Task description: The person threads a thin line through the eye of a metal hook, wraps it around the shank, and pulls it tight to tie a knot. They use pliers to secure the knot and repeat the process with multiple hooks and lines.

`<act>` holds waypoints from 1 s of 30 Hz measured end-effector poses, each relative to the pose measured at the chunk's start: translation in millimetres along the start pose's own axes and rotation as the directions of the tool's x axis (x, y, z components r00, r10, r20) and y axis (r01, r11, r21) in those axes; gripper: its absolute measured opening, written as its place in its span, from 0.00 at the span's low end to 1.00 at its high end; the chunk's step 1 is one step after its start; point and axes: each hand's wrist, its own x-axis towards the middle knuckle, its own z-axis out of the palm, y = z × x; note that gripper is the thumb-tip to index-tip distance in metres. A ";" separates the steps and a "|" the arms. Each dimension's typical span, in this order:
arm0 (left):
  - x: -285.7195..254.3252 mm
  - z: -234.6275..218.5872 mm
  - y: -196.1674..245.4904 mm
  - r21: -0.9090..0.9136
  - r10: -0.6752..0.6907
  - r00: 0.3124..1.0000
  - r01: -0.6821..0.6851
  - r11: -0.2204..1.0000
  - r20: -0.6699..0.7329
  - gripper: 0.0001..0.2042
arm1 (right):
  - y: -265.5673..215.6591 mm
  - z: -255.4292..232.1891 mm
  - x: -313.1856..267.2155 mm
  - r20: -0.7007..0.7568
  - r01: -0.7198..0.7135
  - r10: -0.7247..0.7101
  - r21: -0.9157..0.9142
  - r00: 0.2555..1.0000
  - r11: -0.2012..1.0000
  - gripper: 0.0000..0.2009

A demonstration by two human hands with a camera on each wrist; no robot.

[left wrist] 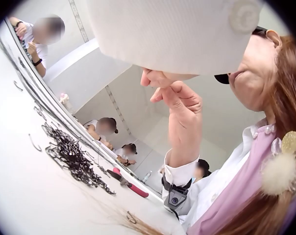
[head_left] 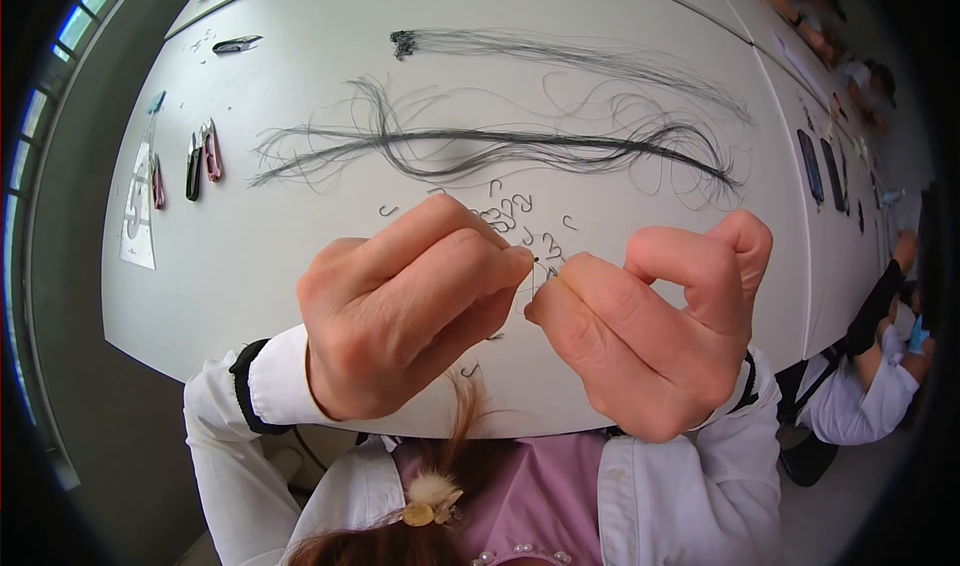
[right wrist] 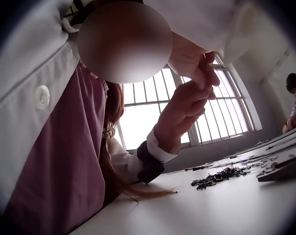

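Observation:
My left hand [head_left: 420, 306] and right hand [head_left: 650, 326] meet over the table, fingertips almost together. Each pinches at a thin fishing line [head_left: 533, 288], which loops down between them. A tiny dark tip shows beside the left fingertips; I cannot tell whether it is a hook's end. Curled fingers hide the rest of what is held. Loose dark fish hooks [head_left: 505, 211] lie scattered under and beyond the hands, and show as a dense pile [left wrist: 72, 156] in the left wrist view.
Two long bundles of dark line, a nearer one [head_left: 480, 139] and a farther one [head_left: 560, 51], stretch across the white table [head_left: 300, 86]. Dark snips [head_left: 194, 166] and pink-handled snips [head_left: 212, 151] lie left, near a numbered card [head_left: 138, 216]. Other people sit at the right.

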 end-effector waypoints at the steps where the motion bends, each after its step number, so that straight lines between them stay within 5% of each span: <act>1: 0.0 0.8 -0.6 -0.030 -0.022 1.000 0.023 0.999 0.010 0.09 | 0.8 -1.4 -0.1 -0.038 0.062 -0.066 -0.103 0.997 0.993 0.13; 9: 4.5 -4.6 2.9 -0.177 -0.163 0.985 0.171 0.969 0.058 0.07 | 15.6 -4.9 3.4 -0.116 0.077 -0.067 0.088 0.991 0.993 0.13; 12: 5.2 -8.6 1.4 -0.393 -0.346 0.932 0.361 0.846 0.112 0.05 | 13.3 -3.8 3.5 0.024 -0.043 0.038 0.281 0.999 0.959 0.10; 13: 4.9 -8.3 0.8 -0.517 -0.399 0.906 0.412 0.750 0.143 0.04 | 14.7 1.5 2.2 0.142 -0.206 0.154 0.526 0.978 0.825 0.07; 15: 5.6 -8.5 1.2 -0.628 -0.444 0.878 0.448 0.636 0.178 0.04 | 20.9 9.6 2.6 0.425 -0.477 0.218 0.807 0.879 0.347 0.02; 16: 6.9 -8.9 2.4 -0.689 -0.474 0.857 0.469 0.553 0.203 0.03 | 23.9 15.7 2.7 0.423 -0.474 0.215 0.808 0.880 0.350 0.02; 18: 7.8 -9.9 2.5 -0.744 -0.499 0.837 0.479 0.466 0.227 0.03 | 29.5 30.6 0.6 0.684 -0.564 0.152 0.690 0.714 -0.454 0.03; 22: 3.5 -8.5 -5.4 -0.596 -0.411 0.851 0.523 0.609 0.327 0.04 | 41.8 19.9 4.8 0.703 -0.540 0.118 0.632 0.701 -0.556 0.05; 23: 2.4 -6.0 -6.1 -0.617 -0.380 0.878 0.476 0.627 0.292 0.04 | 43.8 22.2 1.9 0.635 -0.534 0.204 0.751 0.745 -0.387 0.05; 24: 1.7 -4.8 -6.3 -0.635 -0.347 0.902 0.428 0.643 0.257 0.04 | 42.1 22.3 1.9 0.636 -0.535 0.203 0.750 0.744 -0.389 0.05; 26: 1.6 -5.3 -6.3 -0.621 -0.353 0.896 0.443 0.647 0.271 0.04 | 35.8 20.1 2.8 0.371 -0.413 0.372 0.910 0.851 0.037 0.04; 28: 2.9 -6.5 -4.4 -0.606 -0.357 0.890 0.455 0.652 0.283 0.04 | 36.4 5.1 9.2 0.419 -0.461 0.424 0.887 0.803 -0.003 0.02; 30: 5.7 -8.1 -0.2 -0.632 -0.478 0.813 0.568 0.527 0.332 0.04 | 46.4 -3.3 10.5 0.147 -0.190 0.120 0.758 0.982 0.624 0.08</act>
